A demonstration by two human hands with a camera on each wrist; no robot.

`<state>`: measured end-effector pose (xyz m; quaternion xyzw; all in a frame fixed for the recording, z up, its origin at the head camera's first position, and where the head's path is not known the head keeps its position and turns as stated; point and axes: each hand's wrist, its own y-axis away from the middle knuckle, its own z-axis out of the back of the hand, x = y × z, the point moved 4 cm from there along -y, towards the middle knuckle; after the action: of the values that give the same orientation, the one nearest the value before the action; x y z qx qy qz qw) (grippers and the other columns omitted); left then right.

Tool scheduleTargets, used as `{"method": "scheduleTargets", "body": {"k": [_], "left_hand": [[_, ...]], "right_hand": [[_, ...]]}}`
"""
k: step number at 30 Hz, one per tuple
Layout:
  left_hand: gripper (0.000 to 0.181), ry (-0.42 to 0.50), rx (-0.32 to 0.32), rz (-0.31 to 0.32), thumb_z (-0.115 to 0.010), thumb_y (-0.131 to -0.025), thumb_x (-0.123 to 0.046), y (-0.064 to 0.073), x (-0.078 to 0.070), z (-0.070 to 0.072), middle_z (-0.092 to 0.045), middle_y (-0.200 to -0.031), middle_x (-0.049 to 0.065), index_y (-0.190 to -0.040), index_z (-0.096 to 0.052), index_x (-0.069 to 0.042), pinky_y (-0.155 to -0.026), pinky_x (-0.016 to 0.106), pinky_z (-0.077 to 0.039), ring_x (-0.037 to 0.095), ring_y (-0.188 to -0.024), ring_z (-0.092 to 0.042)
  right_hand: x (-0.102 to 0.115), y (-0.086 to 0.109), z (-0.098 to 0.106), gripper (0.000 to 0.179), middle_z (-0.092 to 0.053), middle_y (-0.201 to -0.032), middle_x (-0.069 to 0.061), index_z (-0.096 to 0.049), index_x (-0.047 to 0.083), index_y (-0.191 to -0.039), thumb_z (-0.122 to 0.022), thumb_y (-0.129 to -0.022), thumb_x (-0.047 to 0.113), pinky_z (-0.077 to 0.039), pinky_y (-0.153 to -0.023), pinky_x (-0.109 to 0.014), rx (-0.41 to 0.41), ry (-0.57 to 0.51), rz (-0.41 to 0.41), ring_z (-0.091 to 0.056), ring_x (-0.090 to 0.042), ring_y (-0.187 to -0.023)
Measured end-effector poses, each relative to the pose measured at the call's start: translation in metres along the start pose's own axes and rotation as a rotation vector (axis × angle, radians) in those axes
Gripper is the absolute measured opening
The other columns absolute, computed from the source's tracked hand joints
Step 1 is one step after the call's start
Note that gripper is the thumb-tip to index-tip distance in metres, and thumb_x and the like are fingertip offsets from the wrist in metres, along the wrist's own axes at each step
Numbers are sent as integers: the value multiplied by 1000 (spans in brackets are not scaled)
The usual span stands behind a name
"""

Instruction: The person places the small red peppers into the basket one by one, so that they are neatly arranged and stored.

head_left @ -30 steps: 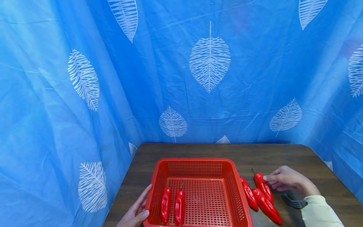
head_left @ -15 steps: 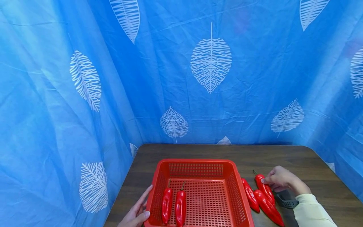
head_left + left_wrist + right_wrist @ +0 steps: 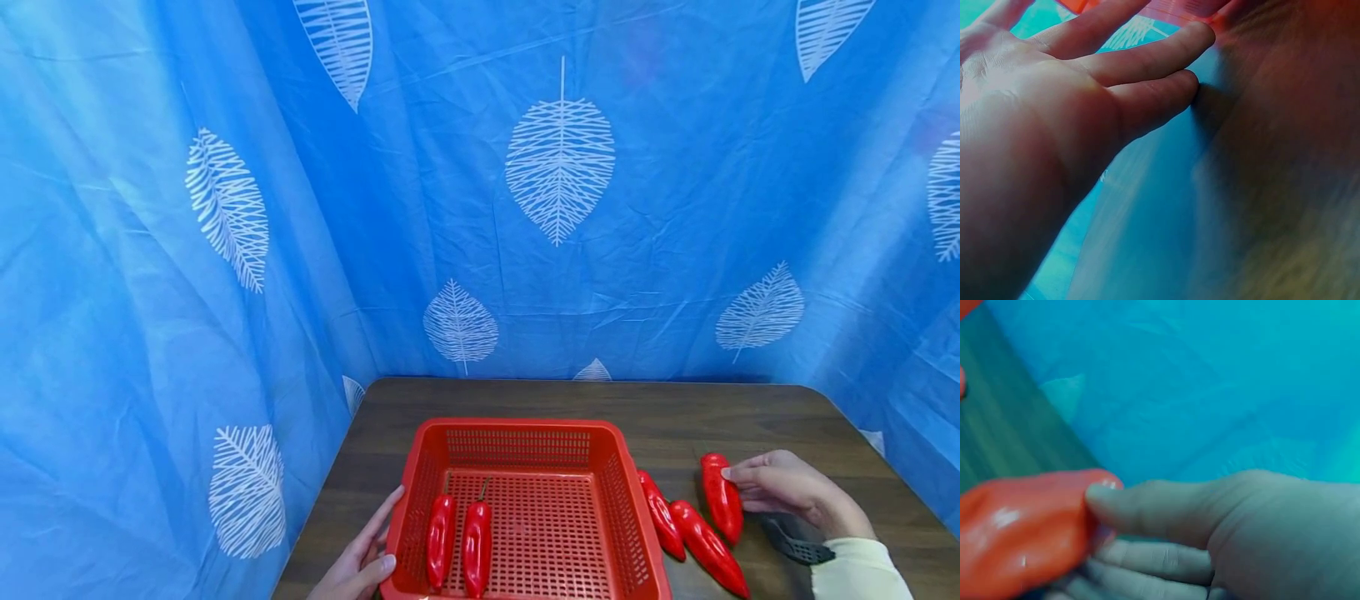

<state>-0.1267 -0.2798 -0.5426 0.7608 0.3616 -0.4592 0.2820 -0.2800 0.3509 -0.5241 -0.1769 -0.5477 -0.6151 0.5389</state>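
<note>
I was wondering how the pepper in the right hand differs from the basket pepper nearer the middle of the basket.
The held pepper is pinched by the right hand outside the basket; the basket pepper lies inside, untouched. In the head view, the held pepper slants, while the basket pepper lies nearly straight. The basket pepper's stem shows plainly; the held pepper's is hard to make out. Both are red and glossy.

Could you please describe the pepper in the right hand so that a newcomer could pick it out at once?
On the dark brown table, find the red basket. Just beyond its right side is a group of three red peppers. The pepper you want is the only one pinched by the right hand; its two neighbours lie untouched.
</note>
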Motion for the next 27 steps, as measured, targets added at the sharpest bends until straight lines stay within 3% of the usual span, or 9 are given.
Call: {"method": "scheduleTargets", "body": {"k": [5,11,14,17,21,27], "left_hand": [[75,12,-8,19,-38,-119,-16,0,1,1,-33,-177,16,-176,9,-31,-118,61,-49,31,-153,-54],[75,-3,-2,17,-39,-119,-16,0,2,3,-35,-176,14,-176,8,-32,-117,61,-49,30,-152,-55],[74,-4,7,11,-38,-119,-15,0,1,3,-35,-176,12,-176,5,-34,-118,61,-49,29,-152,-55],[74,7,33,3,-36,-119,-16,-2,8,12,-38,-176,8,-176,6,-36,-118,60,-49,29,-152,-55],[78,13,24,22,-40,-118,-20,-3,13,20,-42,-174,6,-176,11,-35,-117,61,-50,31,-151,-56],[76,-11,-17,42,-42,-118,-19,-2,8,12,-42,-173,11,-176,5,-37,-115,63,-50,34,-149,-58]], "right_hand": [[-16,20,12,58,-81,-121,-9,-49,-28,-143,-56,-116,23,-67,-96,-42,113,-218,88,-81,-20,-106],[-22,35,5,43,-80,-124,3,-62,-15,-141,-48,-118,18,-65,-101,-39,195,-427,160,-79,-14,-112],[-18,41,-4,39,-79,-125,4,-66,-8,-140,-45,-119,17,-65,-102,-39,213,-472,182,-79,-15,-114],[-10,45,-13,34,-79,-127,4,-72,7,-133,-43,-119,16,-64,-103,-38,244,-531,223,-78,-17,-117],[11,48,-26,38,-80,-128,2,-75,22,-124,-39,-119,11,-64,-103,-36,286,-569,329,-78,-18,-120],[50,49,-46,37,-80,-128,2,-73,26,-125,-41,-119,9,-65,-100,-35,264,-500,424,-79,-19,-118]]}}
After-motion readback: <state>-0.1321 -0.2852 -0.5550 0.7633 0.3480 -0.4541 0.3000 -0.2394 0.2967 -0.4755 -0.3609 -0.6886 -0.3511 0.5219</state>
